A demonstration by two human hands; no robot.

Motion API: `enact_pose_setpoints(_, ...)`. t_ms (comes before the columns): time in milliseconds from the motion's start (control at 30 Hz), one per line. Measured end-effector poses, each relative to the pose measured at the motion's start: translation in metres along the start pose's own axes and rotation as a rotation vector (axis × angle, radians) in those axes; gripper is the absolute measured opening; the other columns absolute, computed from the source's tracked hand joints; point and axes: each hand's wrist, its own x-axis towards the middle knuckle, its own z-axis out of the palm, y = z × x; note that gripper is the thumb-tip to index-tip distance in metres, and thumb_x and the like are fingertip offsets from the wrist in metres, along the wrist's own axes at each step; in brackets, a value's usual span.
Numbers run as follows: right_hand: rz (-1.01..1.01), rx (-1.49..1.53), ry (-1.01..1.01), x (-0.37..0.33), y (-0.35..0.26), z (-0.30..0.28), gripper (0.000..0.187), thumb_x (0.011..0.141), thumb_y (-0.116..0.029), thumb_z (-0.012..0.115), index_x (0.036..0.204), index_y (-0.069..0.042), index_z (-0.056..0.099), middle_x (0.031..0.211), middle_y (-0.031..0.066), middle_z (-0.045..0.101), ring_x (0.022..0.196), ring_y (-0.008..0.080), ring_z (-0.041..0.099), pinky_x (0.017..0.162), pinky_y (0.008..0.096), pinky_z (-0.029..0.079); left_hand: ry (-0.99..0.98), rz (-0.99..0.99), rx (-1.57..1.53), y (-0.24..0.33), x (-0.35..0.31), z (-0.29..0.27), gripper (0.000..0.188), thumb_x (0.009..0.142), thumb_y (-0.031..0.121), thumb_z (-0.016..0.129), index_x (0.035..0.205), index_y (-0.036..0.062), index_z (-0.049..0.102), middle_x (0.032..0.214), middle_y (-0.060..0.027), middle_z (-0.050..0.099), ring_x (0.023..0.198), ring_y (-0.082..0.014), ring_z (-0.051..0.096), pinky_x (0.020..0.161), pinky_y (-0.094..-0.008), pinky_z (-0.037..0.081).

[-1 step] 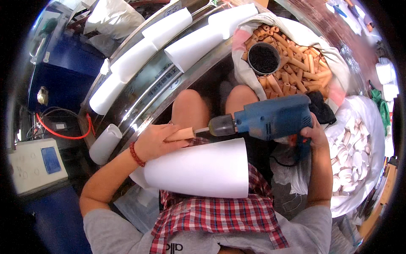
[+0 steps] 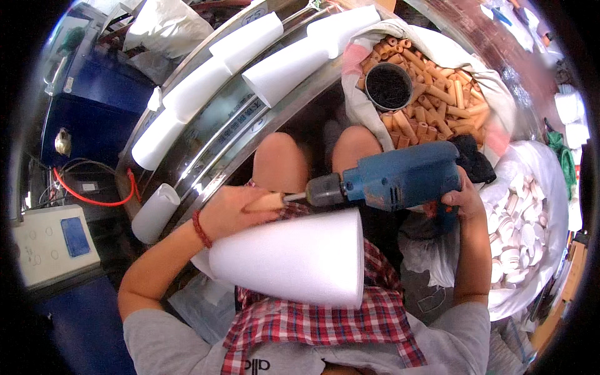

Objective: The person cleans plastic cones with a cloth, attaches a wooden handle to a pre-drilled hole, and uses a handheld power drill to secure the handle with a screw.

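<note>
A tan tube (image 2: 267, 202) clamped within fingers of the left hand (image 2: 230, 209) is seemingly part-worked by the drill (image 2: 406, 177) gripped in the right hand (image 2: 464, 195).

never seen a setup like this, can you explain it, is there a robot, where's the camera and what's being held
There's no robot here: these are a person's two bare hands. The view comes from a fisheye camera worn on the head, looking down, so straight edges bend toward the rim.

The left hand holds a tan tube. The right hand grips a blue drill, its bit pointing at the tube's end. A big white roll lies over the lap.

Ahead, smaller white rolls lie on a metal bench. To the right are a sack of tan tubes and a bag of white discs.
</note>
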Motion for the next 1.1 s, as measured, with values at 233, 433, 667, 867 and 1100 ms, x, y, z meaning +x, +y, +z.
enact_pose_setpoints(233, 0.153, 0.190, -0.214, 0.000, -0.003, 0.024, 0.068, 0.071, -0.028, 0.073, 0.124, 0.004, 0.044, 0.090, 0.0173, 0.065, 0.069, 0.0259, 0.067, 0.057, 0.0344, 0.055, -0.084, -0.266, 0.064, 0.016, -0.004, -0.015, 0.051, 0.077, 0.042, 0.069, 0.114, 0.0080, 0.057, 0.097, -0.0174, 0.064, 0.086, -0.0326, 0.064, 0.071, -0.0378, 0.051)
enact_pose_setpoints(433, -0.071, 0.212, -0.135, -0.022, -0.011, -0.008, 0.061, 0.077, -0.023, 0.069, 0.124, 0.005, 0.043, 0.101, 0.0176, 0.063, 0.077, 0.0254, 0.066, 0.064, 0.0358, 0.056, -0.031, -0.248, 0.093, 0.010, -0.026, -0.017, 0.045, 0.079, 0.035, 0.069, 0.112, 0.0064, 0.057, 0.097, -0.0173, 0.064, 0.086, -0.0327, 0.064, 0.074, -0.0382, 0.051)
enact_pose_setpoints(667, -0.215, 0.353, 0.429, 0.038, -0.056, -0.010, 0.054, 0.082, -0.044, 0.062, 0.110, 0.001, 0.055, 0.086, 0.0146, 0.064, 0.069, 0.0215, 0.063, 0.059, 0.0319, 0.053, -0.202, -0.384, 0.084, 0.049, -0.018, -0.001, 0.054, 0.077, 0.061, 0.059, 0.073, 0.0077, 0.060, 0.064, -0.0140, 0.059, 0.061, -0.0310, 0.061, 0.057, -0.0383, 0.047)
enact_pose_setpoints(867, -0.292, 0.507, 0.367, 0.155, -0.060, -0.065, 0.042, 0.086, -0.040, 0.060, 0.100, -0.001, 0.059, 0.083, 0.0127, 0.064, 0.069, 0.0240, 0.063, 0.062, 0.0328, 0.053, -0.461, -0.272, -0.070, 0.051, -0.008, -0.031, 0.048, 0.077, 0.051, 0.067, 0.066, 0.0055, 0.059, 0.055, -0.0092, 0.055, 0.051, -0.0218, 0.055, 0.050, -0.0323, 0.044)
enact_pose_setpoints(1100, -0.019, -0.175, 0.452, 0.177, -0.053, -0.120, 0.038, 0.085, -0.033, 0.065, 0.103, 0.000, 0.059, 0.084, 0.0112, 0.065, 0.073, 0.0202, 0.065, 0.063, 0.0317, 0.054, -0.100, -0.221, -0.196, 0.070, -0.001, -0.033, 0.041, 0.078, 0.043, 0.069, 0.093, 0.0065, 0.056, 0.065, -0.0081, 0.058, 0.059, -0.0271, 0.058, 0.057, -0.0342, 0.046)
